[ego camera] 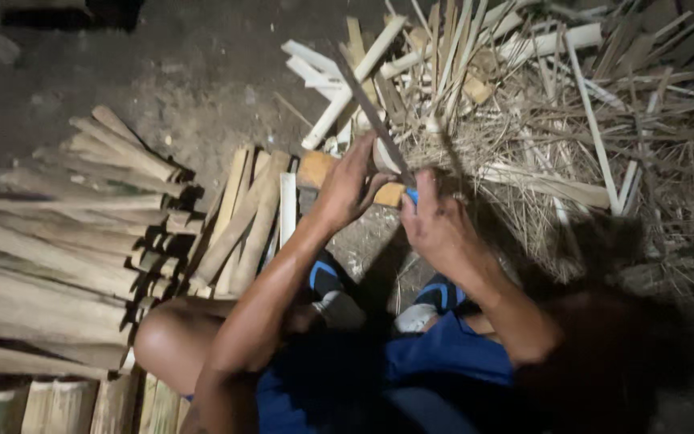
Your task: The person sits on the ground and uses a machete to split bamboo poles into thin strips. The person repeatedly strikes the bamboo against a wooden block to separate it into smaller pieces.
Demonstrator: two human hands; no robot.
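Note:
My left hand (345,186) grips a short pale bamboo piece (389,194) over the dirt ground in front of me. My right hand (435,219) holds a blue-handled knife; its long dark blade (373,116) slants up and to the left from the bamboo piece. Both hands are close together, nearly touching. A wooden block (315,167) lies just behind my left hand. My bent left knee (172,337) and blue clothing fill the lower part of the view.
Stacked split bamboo slats (50,249) lie to the left. A smaller bundle of slats (246,217) rests beside my left forearm. A heap of thin bamboo strips and shavings (572,104) covers the right. Bare dirt ground (186,64) shows at top left.

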